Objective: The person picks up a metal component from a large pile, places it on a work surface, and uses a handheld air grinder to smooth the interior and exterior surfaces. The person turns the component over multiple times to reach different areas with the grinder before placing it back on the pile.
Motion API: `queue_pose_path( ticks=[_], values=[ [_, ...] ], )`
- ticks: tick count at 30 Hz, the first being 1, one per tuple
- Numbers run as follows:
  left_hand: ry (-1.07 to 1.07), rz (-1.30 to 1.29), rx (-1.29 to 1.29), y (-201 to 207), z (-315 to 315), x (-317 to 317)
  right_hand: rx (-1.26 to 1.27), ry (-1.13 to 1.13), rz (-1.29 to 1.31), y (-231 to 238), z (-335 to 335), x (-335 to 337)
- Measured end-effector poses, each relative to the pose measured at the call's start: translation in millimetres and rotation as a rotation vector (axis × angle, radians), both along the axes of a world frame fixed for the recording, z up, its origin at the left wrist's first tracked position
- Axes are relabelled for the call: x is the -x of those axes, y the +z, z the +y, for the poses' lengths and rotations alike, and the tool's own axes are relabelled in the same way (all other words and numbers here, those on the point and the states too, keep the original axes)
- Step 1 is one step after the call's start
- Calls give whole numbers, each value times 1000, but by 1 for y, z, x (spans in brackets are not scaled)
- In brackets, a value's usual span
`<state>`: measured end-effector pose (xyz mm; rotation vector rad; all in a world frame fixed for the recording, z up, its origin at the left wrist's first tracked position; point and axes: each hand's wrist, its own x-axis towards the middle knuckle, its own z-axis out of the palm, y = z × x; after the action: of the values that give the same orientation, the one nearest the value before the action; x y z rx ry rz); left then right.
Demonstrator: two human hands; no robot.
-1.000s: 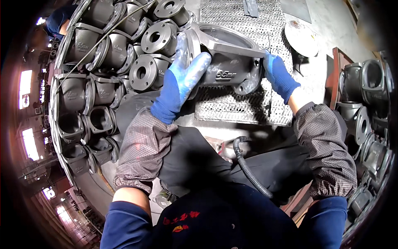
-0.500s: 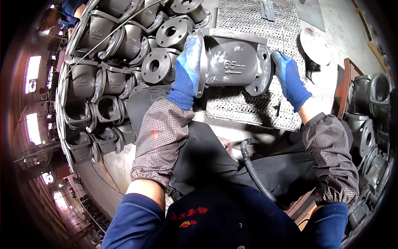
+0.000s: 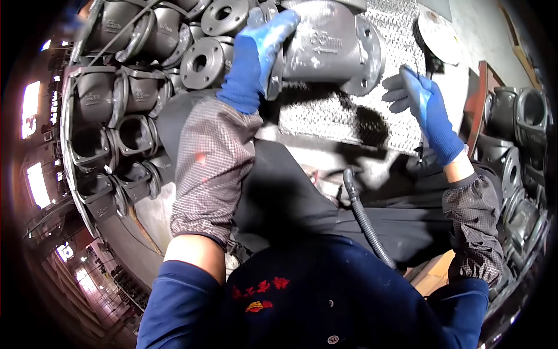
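Observation:
A grey cast-metal valve body [image 3: 319, 49], with a flange at each end and raised marks on its side, lies sideways at the top of the view. My left hand [image 3: 258, 55], in a blue coated glove, grips its left flange with the thumb over the edge; the other fingers are partly hidden. My right hand [image 3: 421, 99], in a matching glove, is off to the right of the body's right flange [image 3: 367, 55]. Its fingers are spread and hold nothing. Below the body is a patterned metal grate [image 3: 325, 119]; I cannot tell how much of the weight rests there.
Many similar valve bodies [image 3: 96, 99] are stacked on the left, and more [image 3: 503, 116] stand on the right beside a reddish-brown board [image 3: 481, 104]. A white round disc [image 3: 439, 38] is at the upper right. A grey corrugated hose [image 3: 363, 215] runs across my lap.
My right hand has come away from the right flange and its fingers have spread. The valve body sits higher in the view, with my left hand still on it. The view itself has shifted.

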<state>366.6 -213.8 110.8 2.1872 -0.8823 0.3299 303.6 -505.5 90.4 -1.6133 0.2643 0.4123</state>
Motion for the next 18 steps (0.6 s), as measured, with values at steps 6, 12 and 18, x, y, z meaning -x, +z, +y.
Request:
queue_pose_path(
  ticks=[6, 12, 18],
  values=[
    [-13, 236, 89, -9, -5, 20, 372, 509, 310, -32, -3, 70],
    [161, 868, 605, 11, -20, 22, 749, 878, 159, -106, 16, 98],
    [172, 764, 527, 17, -38, 30, 511, 939, 283, -244, 21, 131]
  ],
)
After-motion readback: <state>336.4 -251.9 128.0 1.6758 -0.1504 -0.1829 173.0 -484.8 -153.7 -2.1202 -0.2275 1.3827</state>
